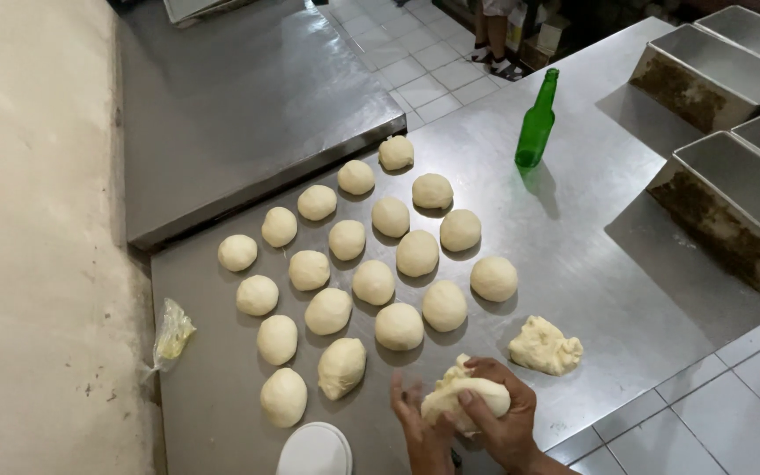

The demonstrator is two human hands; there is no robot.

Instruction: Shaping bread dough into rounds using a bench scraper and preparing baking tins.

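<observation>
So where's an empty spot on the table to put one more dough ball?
The widest bare steel lies between the green bottle, the loaf tins and the rough dough lump. Another free strip runs along the left edge by the plastic bag. The middle is crowded with rows of dough balls, and both hands fill the near edge.

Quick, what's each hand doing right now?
Left hand: open, pressed against the dough piece.
Right hand: curled over the same dough piece, holding it.
</observation>
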